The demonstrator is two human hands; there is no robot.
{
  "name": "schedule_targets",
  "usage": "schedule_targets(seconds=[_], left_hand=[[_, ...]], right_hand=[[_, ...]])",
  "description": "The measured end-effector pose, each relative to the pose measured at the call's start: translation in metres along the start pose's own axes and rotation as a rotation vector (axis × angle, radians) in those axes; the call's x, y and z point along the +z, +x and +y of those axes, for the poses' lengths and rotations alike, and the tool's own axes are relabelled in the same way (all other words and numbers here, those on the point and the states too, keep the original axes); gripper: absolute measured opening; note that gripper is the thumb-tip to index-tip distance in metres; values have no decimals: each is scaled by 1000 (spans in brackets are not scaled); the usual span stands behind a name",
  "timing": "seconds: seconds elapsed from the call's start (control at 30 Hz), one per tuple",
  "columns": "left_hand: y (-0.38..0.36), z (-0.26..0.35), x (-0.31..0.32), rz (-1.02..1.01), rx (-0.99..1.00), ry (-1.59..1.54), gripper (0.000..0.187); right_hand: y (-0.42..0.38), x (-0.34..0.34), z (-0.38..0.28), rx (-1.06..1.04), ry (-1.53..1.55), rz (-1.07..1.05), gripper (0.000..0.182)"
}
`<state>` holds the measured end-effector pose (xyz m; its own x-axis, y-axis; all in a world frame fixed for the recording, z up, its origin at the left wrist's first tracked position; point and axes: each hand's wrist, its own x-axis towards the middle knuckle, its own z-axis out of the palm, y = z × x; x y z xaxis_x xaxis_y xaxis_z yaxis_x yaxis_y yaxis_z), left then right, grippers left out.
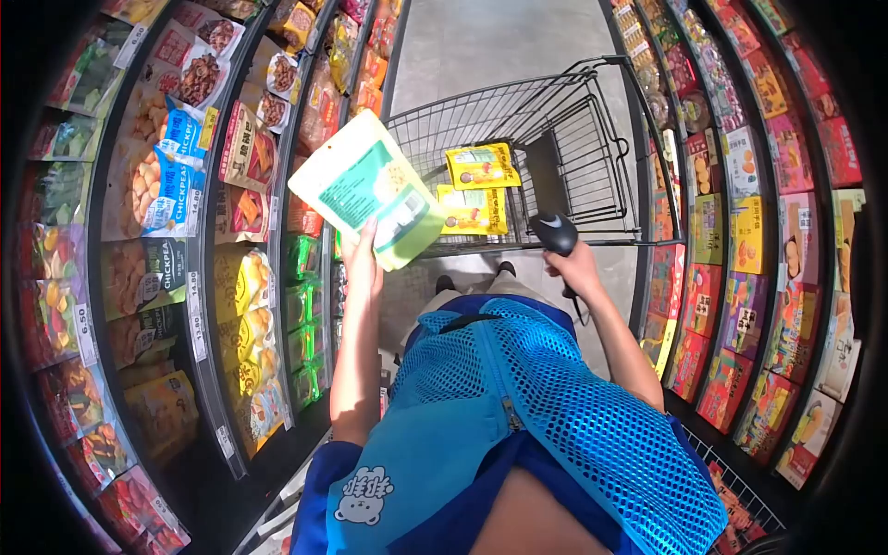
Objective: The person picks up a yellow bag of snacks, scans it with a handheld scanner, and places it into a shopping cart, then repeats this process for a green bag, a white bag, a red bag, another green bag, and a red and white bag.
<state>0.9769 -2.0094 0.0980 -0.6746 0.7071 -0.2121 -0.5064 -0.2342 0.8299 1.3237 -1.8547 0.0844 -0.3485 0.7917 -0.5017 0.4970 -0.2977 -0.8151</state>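
Pouch [370, 190] in pale cream and green is up in my left hand [363, 252], gripped by its bottom edge with the printed panel facing me, kinda over the left end of the wire cart [553, 76]. My right hand [575, 266] is wrapped around a black handheld scanner [555, 233], just by the cart's near side. Two yellow packets [483, 166] are lying in there, and packed snack shelves [196, 305] run down both sides.

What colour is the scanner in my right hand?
Black; the scanner shows best in the head view.
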Motion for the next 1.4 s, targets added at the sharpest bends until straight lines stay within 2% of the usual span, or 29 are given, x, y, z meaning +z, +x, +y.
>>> schedule_targets(seconds=[0.07,0.2,0.37,0.53,0.77,0.9,0.93,0.97,1.07,1.17,1.23,1.3,1.4], left_hand=[[19,-7,-8,28,18,41,41],[36,-8,-3,15,-9,41,41],[51,-11,-5,-54,9,137,46],[49,-6,6,-33,19,118,38],[50,-7,3,-31,50,159,38],[48,-11,3,-21,9,279,42],[48,-14,3,28,2,466,43],[50,-20,3,76,-1,652,44],[61,-60,-3,-83,27,774,41],[76,-108,-1,-270,29,1118,44],[77,-123,31,-401,-18,1314,51],[90,-146,53,-595,-114,1374,69],[110,-183,80,-689,56,1560,88]], right_hand=[[5,-10,29,91,3,-39,20],[7,9,34,220,53,-161,24],[10,56,-33,114,107,-386,18],[-12,70,-113,-72,231,-486,11],[-42,53,-143,-180,298,-492,14],[-46,46,-126,-190,197,-406,10],[-49,38,-124,-111,66,-367,22],[-53,31,-116,-162,24,-285,28],[-62,18,-65,-249,-130,-41,44],[-80,-13,-14,-61,-139,92,44],[-95,-29,21,16,-113,207,37],[-112,-44,40,142,50,250,30],[-123,-57,55,204,176,298,22]])
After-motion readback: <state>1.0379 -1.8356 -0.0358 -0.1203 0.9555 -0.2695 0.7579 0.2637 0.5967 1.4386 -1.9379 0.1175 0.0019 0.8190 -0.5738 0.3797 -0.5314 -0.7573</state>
